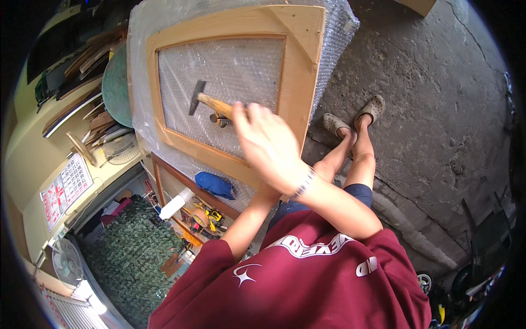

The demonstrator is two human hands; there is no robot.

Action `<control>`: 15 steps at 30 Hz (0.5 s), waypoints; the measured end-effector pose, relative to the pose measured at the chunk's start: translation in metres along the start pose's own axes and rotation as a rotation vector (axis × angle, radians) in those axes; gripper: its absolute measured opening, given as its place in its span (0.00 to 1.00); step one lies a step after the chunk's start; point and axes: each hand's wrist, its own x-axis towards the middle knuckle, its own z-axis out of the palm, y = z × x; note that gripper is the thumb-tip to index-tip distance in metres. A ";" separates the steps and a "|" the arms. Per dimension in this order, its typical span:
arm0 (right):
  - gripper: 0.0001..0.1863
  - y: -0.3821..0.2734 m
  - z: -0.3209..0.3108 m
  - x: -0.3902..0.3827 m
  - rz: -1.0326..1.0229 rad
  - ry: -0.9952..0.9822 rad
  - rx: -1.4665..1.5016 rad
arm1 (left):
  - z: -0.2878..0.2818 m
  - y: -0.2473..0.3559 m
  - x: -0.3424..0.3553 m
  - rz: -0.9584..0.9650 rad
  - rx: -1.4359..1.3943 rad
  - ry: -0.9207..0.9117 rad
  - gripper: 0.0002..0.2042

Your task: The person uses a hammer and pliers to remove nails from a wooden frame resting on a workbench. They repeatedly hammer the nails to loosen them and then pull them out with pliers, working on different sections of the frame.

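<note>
My right hand [266, 137] is closed around the wooden handle of a hammer [215, 104]. The hammer's dark metal head is over the opening of a large light-wood frame [219, 24]. My left hand [269, 192] is by the frame's near edge, under my right wrist, and its fingers are hidden. The frame lies flat on clear bubble wrap [335, 33]. A small dark-and-brown object [219, 120], perhaps a tool, rests on the wrap within the opening, just under the hammer handle. A blue cloth-like bundle [215, 185] sits near the frame's lower-left side.
A reddish-brown wooden strip [219, 204] runs beside the bundle. Left of my arm are a white bottle [174, 205] and mixed hand tools [205, 216]. Wood pieces [90, 55] fill shelves at left, above a fan [67, 260]. My feet in clogs [370, 108] rest on the concrete floor [427, 82].
</note>
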 end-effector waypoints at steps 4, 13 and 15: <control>0.19 -0.016 0.038 0.029 -0.394 -0.132 -0.136 | -0.002 0.005 0.000 0.093 0.092 0.106 0.35; 0.14 -0.008 0.073 0.040 -0.431 -0.237 -0.628 | -0.003 -0.011 -0.001 0.231 0.056 0.109 0.36; 0.13 -0.006 0.067 0.046 -0.470 -0.162 -0.507 | -0.003 -0.012 -0.001 0.229 0.055 0.108 0.36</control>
